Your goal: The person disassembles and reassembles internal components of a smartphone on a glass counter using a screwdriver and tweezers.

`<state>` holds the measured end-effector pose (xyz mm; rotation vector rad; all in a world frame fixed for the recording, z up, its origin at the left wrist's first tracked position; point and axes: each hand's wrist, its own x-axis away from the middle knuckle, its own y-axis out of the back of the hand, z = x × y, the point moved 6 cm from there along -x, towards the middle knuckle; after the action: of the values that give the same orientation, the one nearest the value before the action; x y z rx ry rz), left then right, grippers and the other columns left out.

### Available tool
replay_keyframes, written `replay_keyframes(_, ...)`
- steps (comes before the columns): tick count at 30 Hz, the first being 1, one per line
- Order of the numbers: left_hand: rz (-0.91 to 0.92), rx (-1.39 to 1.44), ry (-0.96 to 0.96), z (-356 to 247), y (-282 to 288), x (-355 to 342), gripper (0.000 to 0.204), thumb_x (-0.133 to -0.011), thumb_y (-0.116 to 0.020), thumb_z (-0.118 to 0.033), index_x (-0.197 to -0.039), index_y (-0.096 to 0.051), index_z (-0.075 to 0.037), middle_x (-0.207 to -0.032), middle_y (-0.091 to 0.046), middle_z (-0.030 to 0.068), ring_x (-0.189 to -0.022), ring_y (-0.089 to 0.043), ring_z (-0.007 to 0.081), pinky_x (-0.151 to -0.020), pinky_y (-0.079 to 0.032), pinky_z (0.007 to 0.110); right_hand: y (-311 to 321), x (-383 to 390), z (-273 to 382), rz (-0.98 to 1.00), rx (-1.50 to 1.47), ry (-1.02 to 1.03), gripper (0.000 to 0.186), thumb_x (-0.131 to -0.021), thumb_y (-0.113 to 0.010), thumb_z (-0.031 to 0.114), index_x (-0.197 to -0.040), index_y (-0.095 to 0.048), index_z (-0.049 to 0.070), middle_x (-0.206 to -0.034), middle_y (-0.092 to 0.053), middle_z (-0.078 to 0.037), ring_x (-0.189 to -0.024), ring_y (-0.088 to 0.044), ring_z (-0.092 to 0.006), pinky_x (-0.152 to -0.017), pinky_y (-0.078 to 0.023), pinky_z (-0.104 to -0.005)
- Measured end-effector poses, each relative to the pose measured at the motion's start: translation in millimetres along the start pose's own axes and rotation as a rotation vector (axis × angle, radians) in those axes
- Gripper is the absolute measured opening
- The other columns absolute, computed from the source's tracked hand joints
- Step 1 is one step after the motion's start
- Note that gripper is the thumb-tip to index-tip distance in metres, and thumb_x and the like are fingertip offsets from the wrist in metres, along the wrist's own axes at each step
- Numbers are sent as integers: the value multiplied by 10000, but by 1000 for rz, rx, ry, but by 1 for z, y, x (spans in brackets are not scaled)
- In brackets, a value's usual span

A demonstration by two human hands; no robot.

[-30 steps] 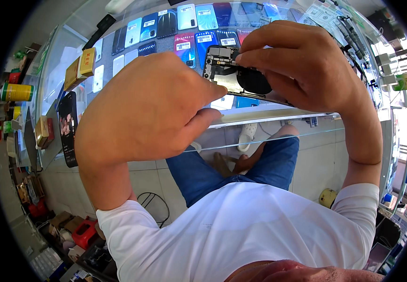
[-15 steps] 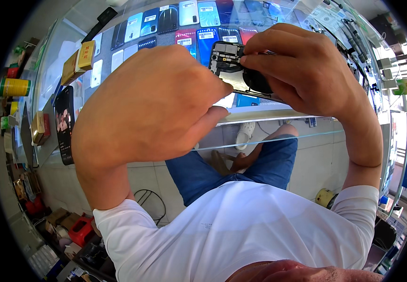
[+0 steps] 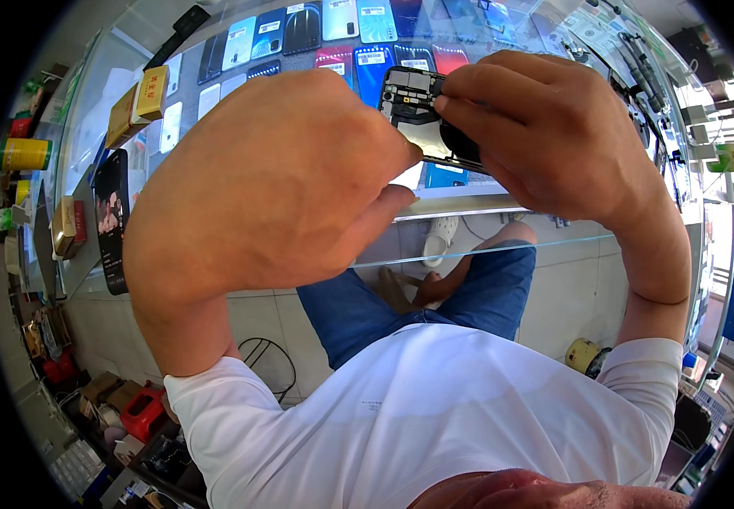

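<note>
**Handling an opened phone (image 3: 418,119) just short of 1 o'clock**

You have the phone raised above the glass counter (image 3: 460,206), its inner parts facing up: a circuit board toward its left end, a silvery plate below and a dark rounded area at its right.

Your left hand (image 3: 273,178) arches in from 10 o'clock. Its index fingertip (image 3: 413,154) meets the phone's near edge, while the thumb (image 3: 388,202) sits apart, below it. The other fingers are hidden, so I cannot tell whether they grasp the phone.

Your right hand (image 3: 558,140), at 2 o'clock, covers the phone's right end. Its fingertips (image 3: 450,103) come close together over the inner parts; I cannot tell whether they pinch something there.

Around you, rows of phones (image 3: 377,24) lie from 11 to 1 o'clock, gold boxes (image 3: 125,117) sit at 10, and a dark phone with a lit screen (image 3: 112,229) leans at 9.
</note>
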<state>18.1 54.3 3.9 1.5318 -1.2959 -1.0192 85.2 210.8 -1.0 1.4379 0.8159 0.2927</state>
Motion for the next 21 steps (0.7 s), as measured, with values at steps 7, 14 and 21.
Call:
replay_keyframes(7, -45, -10, -41, 2, -1, 1, 263, -826, -838, -128, -1069, -809, -29, -680, -665, 120, -640, -660, 343, -591, -476, 449, 1, -1, 4, -4, 42, -32, 409, -655, -799, -21, -1062, -769, -31, -1083, -736, -147, -907, -756, -336, -726, -637, -400)
replay_keyframes(14, -54, -19, -44, 1, -1, 1, 268, -824, -836, -141, -1067, -812, -32, -692, -678, 120, -655, -669, 343, -601, -482, 455, 3, 0, 3, -29, 26, -21, 401, -692, -793, -41, -1092, -764, -16, -1100, -740, -147, -935, -762, -349, -744, -640, -407)
replay_keyframes(21, -38, -47, -39, 1, -1, 1, 260, -829, -832, -148, -1063, -814, -36, -706, -688, 121, -675, -676, 345, -619, -491, 459, 2, -2, 3, -52, 1, -41, 408, -688, -786, -47, -1094, -765, -8, -1105, -740, -144, -938, -758, -345, -751, -634, -409)
